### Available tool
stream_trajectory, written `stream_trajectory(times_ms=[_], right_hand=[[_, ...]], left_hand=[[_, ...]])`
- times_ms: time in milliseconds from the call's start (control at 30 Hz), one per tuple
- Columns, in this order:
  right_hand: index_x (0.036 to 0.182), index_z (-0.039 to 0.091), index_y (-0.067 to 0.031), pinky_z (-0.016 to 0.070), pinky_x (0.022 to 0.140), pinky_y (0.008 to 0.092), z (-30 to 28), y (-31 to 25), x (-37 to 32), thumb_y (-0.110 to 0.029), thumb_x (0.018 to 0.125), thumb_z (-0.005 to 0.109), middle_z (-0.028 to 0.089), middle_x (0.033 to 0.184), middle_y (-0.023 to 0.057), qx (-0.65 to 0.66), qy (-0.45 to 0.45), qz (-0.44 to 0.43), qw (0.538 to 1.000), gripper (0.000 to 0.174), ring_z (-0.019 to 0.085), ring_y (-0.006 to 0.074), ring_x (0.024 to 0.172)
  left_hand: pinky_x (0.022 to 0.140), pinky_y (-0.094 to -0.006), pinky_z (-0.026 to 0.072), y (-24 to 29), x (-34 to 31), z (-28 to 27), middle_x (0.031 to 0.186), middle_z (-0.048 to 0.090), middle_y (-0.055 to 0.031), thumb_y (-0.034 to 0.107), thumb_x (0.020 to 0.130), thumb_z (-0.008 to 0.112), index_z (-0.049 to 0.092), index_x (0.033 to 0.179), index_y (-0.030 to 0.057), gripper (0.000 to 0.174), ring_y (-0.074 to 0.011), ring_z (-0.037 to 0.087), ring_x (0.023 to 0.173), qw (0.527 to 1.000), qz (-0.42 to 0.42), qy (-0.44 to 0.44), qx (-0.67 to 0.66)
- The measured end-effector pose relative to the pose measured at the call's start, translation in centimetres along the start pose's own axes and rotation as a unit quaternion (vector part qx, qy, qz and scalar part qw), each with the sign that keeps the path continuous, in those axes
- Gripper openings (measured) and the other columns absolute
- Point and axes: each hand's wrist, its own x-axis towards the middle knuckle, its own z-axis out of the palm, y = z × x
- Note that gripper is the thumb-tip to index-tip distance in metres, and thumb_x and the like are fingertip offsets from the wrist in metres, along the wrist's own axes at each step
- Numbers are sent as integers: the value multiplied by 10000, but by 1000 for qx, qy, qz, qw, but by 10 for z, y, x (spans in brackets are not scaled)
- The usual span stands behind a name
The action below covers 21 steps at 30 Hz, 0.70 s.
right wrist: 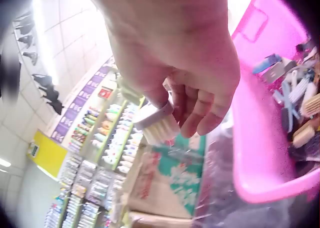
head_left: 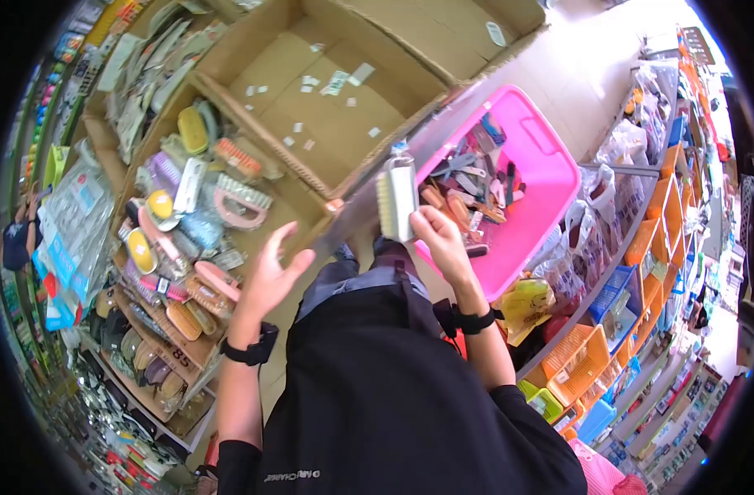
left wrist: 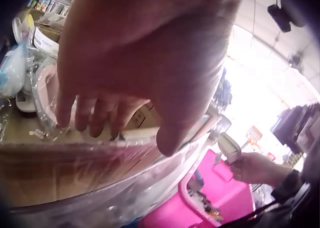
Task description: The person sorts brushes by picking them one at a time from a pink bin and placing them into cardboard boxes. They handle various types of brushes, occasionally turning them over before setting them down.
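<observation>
As I look, brush (head_left: 401,198): pinched in my right grip (head_left: 443,241); likely carrying, next probably needs a steady hold.
Left grip (head_left: 271,276): loose, empty.
Pink tub (head_left: 549,175): near right grip.

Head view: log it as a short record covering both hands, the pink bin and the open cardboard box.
right hand: grips a pale-bristled scrub brush
left hand: thumb apart from fingers, holds nothing
beside left hand: assorted brushes
pink bin: jumbled small items inside
open cardboard box: white scraps scattered on its bottom
</observation>
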Motion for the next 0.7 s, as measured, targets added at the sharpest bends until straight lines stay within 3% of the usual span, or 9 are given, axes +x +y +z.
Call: stream_trajectory(times_ms=[67, 100, 167, 200, 300, 333, 433, 567, 700], right_hand=[[1059, 622, 14, 440, 679, 252, 47, -20, -12, -253, 1006, 572, 582, 857, -17, -82, -86, -23, 993, 277, 521, 79, 759], [1023, 632, 10, 449, 657, 285, 73, -40, -20, -261, 994, 588, 573, 794, 7, -67, -131, 16, 989, 276, 520, 97, 730], [998, 636, 7, 456, 637, 298, 109, -25, -18, -256, 975, 605, 573, 752, 58, -183, -199, -52, 961, 266, 521, 132, 681], [993, 640, 5, 494, 661, 332, 126, -36, -18, -245, 955, 611, 615, 784, 130, -276, -225, -34, 934, 255, 606, 210, 704], [1055, 644, -1, 517, 699, 346, 159, -28, -16, -235, 952, 620, 668, 872, 142, -329, -272, -147, 892, 257, 663, 217, 789], [1076, 644, -5, 523, 733, 353, 165, -30, -16, -237, 950, 617, 676, 910, 151, -330, -278, -134, 892, 266, 670, 233, 829], [1139, 646, -17, 541, 834, 374, 177, -36, -19, -246, 946, 611, 699, 1024, 178, -333, -291, -93, 892, 302, 691, 282, 952], [1106, 640, -18, 537, 831, 395, 173, -29, -19, -257, 938, 598, 703, 1008, 174, -336, -270, -83, 898, 295, 686, 318, 950], [1161, 634, -24, 538, 864, 375, 153, -16, -16, -262, 943, 609, 703, 1056, 171, -338, -261, -47, 903, 324, 691, 293, 977]], left_hand=[[1025, -344, 414, 4, -8, 2, 1291, 562, -151, 396, 919, 690, 432, 1395, -13, 678, -224, 533, 1214, 979, -8, -36, -200], [1004, -319, 426, 1, -13, 5, 1269, 568, -123, 376, 927, 691, 441, 1384, -8, 648, -181, 531, 1196, 954, -15, -52, -295], [948, -277, 449, 2, -24, 6, 1177, 586, -72, 300, 941, 687, 464, 1343, -2, 550, -123, 547, 1104, 924, 12, -9, -383], [899, -257, 463, -1, -28, -4, 1113, 595, -33, 234, 963, 648, 500, 1286, 1, 425, -89, 555, 1013, 925, -13, -16, -380], [874, -257, 473, -29, -51, -23, 1084, 609, -26, 195, 964, 623, 529, 1256, -2, 365, -83, 567, 969, 929, -15, 94, -357], [873, -260, 474, -42, -62, -32, 1091, 615, -30, 199, 960, 616, 553, 1239, 2, 347, -91, 572, 975, 913, -30, 127, -386], [864, -266, 477, -90, -95, -72, 1067, 628, -33, 255, 951, 650, 576, 1204, 19, 354, -110, 588, 957, 917, -86, 236, -310], [794, -308, 509, -146, -143, -118, 1018, 653, -82, 368, 912, 698, 549, 1208, 23, 479, -170, 631, 887, 926, -157, 336, -67], [908, -348, 473, -198, -166, -131, 1145, 634, -148, 436, 911, 673, 505, 1289, 3, 598, -270, 613, 1028, 921, -217, 303, 112]])
